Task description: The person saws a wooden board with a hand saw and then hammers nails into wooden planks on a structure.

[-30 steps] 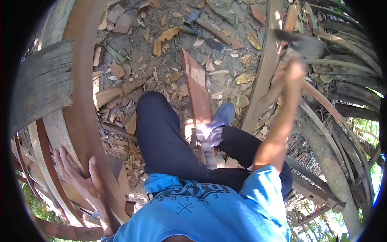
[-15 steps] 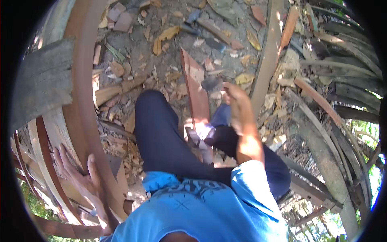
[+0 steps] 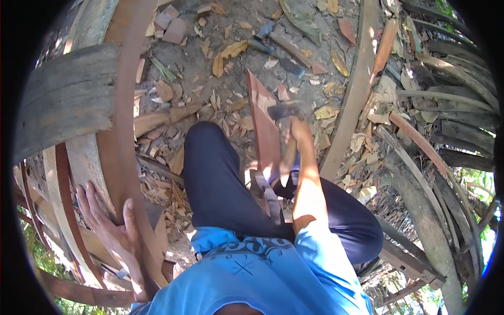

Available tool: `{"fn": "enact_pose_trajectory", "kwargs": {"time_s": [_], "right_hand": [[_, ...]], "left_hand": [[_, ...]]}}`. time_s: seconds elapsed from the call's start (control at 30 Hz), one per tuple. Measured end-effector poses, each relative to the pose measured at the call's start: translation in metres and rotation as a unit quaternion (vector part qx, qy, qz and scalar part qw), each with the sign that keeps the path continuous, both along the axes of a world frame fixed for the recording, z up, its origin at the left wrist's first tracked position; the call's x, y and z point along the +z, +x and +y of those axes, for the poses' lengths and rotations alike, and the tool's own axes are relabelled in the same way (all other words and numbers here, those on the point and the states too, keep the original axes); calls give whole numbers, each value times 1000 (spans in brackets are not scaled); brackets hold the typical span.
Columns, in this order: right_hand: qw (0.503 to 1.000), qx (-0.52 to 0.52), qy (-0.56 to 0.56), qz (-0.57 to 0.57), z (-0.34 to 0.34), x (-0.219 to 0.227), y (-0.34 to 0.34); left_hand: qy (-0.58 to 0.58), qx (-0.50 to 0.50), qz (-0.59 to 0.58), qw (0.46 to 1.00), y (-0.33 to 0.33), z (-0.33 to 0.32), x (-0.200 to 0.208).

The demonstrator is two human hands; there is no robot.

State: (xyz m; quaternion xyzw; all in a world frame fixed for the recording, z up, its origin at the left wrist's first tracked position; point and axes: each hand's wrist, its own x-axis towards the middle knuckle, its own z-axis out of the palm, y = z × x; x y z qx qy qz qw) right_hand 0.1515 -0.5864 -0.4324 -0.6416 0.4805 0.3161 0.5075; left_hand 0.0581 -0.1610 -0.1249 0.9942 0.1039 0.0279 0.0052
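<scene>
My left hand [image 3: 113, 228] rests with spread fingers against the long curved-looking timber plank [image 3: 123, 157] on my left. In my right hand [image 3: 299, 134], fingers are wrapped around the wooden handle of a hammer-like tool [image 3: 283, 109]; whether its dark metal head is a hammer, hatchet or adze, I cannot tell. That head hangs beside a reddish board [image 3: 266, 140], seemingly just above or against its right edge. The board's far end is pointed, with a paler cut patch on it. Its near end lies between my bent legs, by my feet.
A grey weathered board [image 3: 68, 100] crosses the left timber. Another long plank [image 3: 354, 89] lies right of my working hand. Wood chips and dry leaves cover the ground, with a dark tool-like piece [image 3: 291, 67] ahead. Slats and branches [image 3: 451, 105] stand at the far right.
My right hand has shifted slightly left and down, and the tool's head has come nearer the board. The whole view has moved a little. My left hand stays on the timber.
</scene>
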Motion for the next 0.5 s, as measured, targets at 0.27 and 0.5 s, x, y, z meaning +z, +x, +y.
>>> {"fn": "enact_pose_trajectory", "kwargs": {"time_s": [0.27,0.5], "right_hand": [[980,-172,33,-97,44,27,-25],[969,-41,-86,-228,33,64,32]], "left_hand": [[-11,-6,6,1000,4,-3,8],[-30,-28,51,998,2,1,22]]}}
